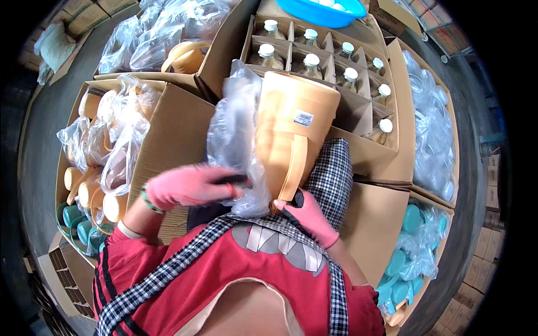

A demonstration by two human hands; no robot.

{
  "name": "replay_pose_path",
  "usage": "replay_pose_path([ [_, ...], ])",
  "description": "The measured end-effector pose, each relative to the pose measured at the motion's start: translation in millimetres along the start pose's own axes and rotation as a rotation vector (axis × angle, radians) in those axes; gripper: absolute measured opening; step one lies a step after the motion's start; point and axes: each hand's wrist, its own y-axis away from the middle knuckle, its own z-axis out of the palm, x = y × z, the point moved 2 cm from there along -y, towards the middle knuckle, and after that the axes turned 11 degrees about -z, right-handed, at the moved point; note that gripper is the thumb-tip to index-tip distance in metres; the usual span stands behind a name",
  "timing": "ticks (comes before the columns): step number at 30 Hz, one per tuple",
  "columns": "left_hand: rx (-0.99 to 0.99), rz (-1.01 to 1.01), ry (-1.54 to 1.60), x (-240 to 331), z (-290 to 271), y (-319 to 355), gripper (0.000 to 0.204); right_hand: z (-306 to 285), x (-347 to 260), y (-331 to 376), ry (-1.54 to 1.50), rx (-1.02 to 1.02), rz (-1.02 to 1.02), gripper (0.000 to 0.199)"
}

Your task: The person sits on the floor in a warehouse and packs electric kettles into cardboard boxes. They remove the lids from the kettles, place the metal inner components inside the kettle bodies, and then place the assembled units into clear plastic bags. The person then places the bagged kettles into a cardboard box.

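A large peach-coloured plastic jug (288,112) with a small silvery sticker stands tilted in front of my chest. Its handle faces me. My right hand (311,215), in a pink and black glove, grips the jug by the lower end of that handle. Along the jug's left side hangs a crumpled clear plastic bag (232,123). My left hand (193,186), gloved alike, is at the bag's lower part, its fingers pointing right. Motion smears those fingers, so whether they pinch the bag is unclear.
Beyond the jug, a divided carton (386,143) holds several white-capped glass bottles (350,78). A blue basin (322,14) stands behind. Left cartons hold bagged peach jugs (185,59) and teal-lidded pieces (73,215); right ones hold clear-bagged items (428,123) and teal pieces (395,260).
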Motion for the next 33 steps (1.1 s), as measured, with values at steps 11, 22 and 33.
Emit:
replay_pose_path([
  [11,0.512,-0.135,-0.874,-16,-105,-95,0.048,-61,-85,-22,0.027,0.36,-0.428,0.025],
  [22,0.712,0.665,0.301,66,-121,-35,0.031,-138,-60,-89,-0.056,0.8,-0.349,0.042],
  [33,0.814,0.407,0.046,90,-48,-130,0.055,-146,-47,-130,-0.593,0.2,-0.358,0.074],
])
